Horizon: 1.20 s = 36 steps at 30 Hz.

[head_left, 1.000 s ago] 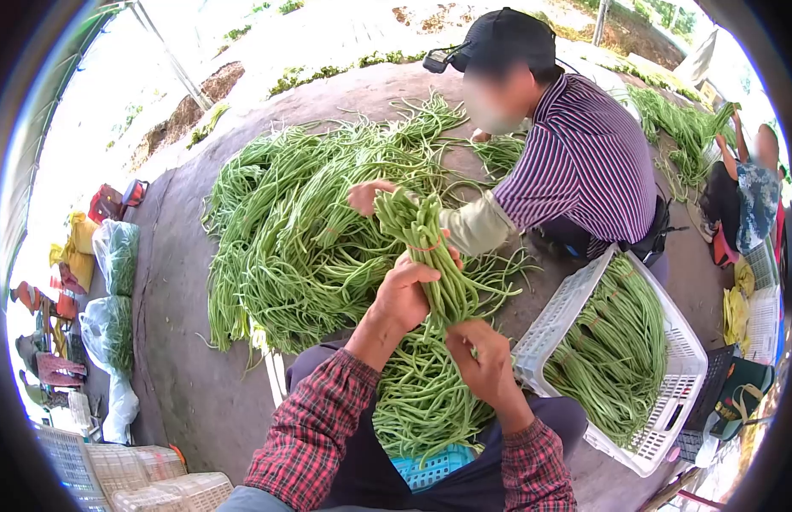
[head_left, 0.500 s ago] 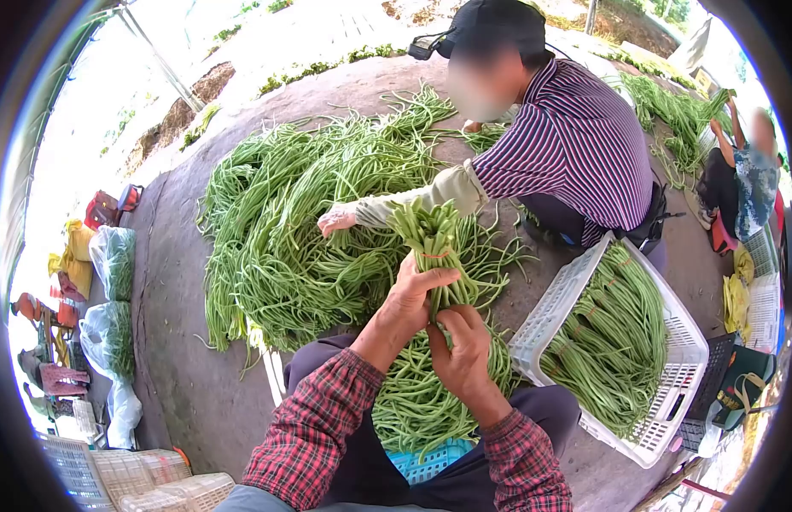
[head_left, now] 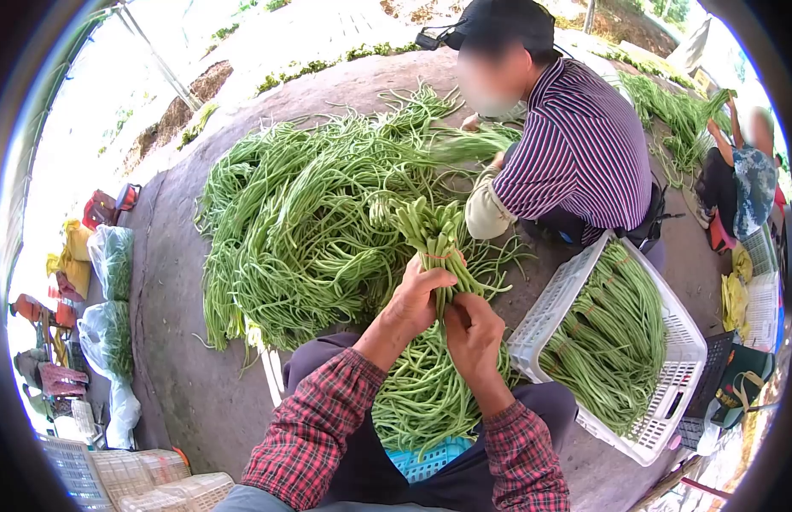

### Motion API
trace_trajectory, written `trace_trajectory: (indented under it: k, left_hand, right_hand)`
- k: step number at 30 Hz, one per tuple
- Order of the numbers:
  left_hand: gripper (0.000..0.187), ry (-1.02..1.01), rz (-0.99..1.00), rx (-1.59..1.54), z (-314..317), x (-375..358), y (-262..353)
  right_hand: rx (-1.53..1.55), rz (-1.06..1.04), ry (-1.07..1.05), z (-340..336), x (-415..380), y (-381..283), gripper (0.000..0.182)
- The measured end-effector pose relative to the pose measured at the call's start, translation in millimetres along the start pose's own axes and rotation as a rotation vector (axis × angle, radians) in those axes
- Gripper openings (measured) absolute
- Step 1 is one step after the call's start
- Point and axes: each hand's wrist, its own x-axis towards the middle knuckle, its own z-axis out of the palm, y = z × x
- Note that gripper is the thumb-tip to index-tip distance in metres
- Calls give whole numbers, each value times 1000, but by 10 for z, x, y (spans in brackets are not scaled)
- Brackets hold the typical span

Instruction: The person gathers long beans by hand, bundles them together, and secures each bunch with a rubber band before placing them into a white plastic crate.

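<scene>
My left hand (head_left: 416, 297) is wrapped round an upright bunch of long green beans (head_left: 430, 226), stem ends up. A thin reddish band (head_left: 439, 256) circles the bunch just above my thumb. Against the lower right side of the bunch, my right hand (head_left: 474, 334) is closed, fingers curled in and pressed together; what they pinch is hidden. Below both hands, between my knees, more loose long beans (head_left: 434, 397) lie over a blue crate (head_left: 426, 462).
A large heap of long beans (head_left: 302, 213) covers the ground ahead. Beyond my hands a person in a striped shirt (head_left: 584, 145) crouches by it. At right stands a white crate (head_left: 688, 363) of banded beans. Bagged beans (head_left: 114, 337) and pale crates (head_left: 144, 469) are at left.
The co-worker's arm has drawn back from the heap toward their body, and a sheaf of beans now shows by their hands. My right hand has shifted slightly; my left keeps hold of the bunch.
</scene>
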Motion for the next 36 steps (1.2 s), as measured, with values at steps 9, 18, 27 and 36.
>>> trace_trajectory:
  k: [9,18,27,36]
  left_hand:
    - [62,44,-54,45,-29,6,79]
    - [61,-44,-63,13,-103,15,82]
    - [43,28,-45,-14,-66,2,92]
    - [31,243,34,-20,138,-32,69]
  right_hand:
    - [221,139,-186,-346,213,72,6]
    - [476,299,-294,-403,266,89,10]
    - [44,29,-276,-230,120,55,10]
    - [-62,41,-330,-224,-11,-43,11]
